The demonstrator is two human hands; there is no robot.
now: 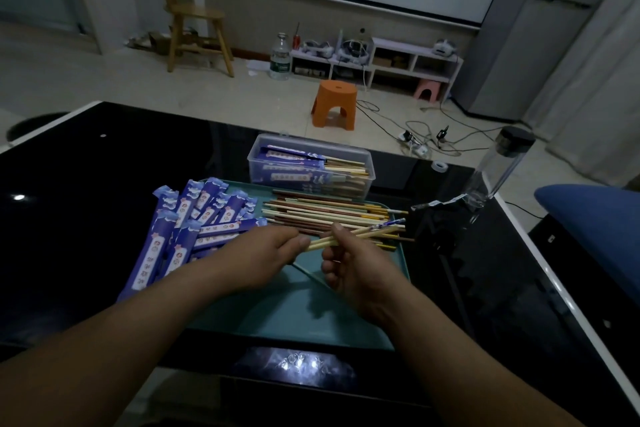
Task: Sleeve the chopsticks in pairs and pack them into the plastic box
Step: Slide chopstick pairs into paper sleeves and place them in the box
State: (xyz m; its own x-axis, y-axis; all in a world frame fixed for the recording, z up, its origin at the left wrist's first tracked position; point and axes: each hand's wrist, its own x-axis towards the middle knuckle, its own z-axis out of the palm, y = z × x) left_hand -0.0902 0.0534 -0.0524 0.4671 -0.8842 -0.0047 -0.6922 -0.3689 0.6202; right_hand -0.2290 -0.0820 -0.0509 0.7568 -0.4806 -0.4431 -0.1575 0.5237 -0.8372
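A person is sitting at a dark glass table (pixel 86 184), seen from a camera on their head, with both forearms reaching forward over a teal tray (pixel 294 305).

The two hands are meeting above the middle of the tray and holding a pale pair of chopsticks (pixel 367 231) between them. The left hand (pixel 263 250) is pinching the pair's left end with thumb and fingertip. The right hand (pixel 353 267) is gripping the pair just beside it, thumb on top and fingers curled underneath. The sticks are pointing away to the right, tilted slightly upward, and no sleeve is on them yet.

On the left side of the tray, a fanned heap of purple paper sleeves (pixel 194 218) is lying partly under the left forearm. On the far right side, the loose chopsticks (pixel 329 211), pale and brown, are lying in a flat pile. Just beyond the tray, the plastic box (pixel 372 170) is standing open, with several sleeved pairs already inside. A clear bottle (pixel 498 163) with a black cap is standing at the table's far right.

The person appears to be evening up the two sticks, so the step in hand is pairing. The next move is probably calling for the left hand to let go, pick one sleeve from the heap and hold its mouth open while the right hand feeds both tips in together.
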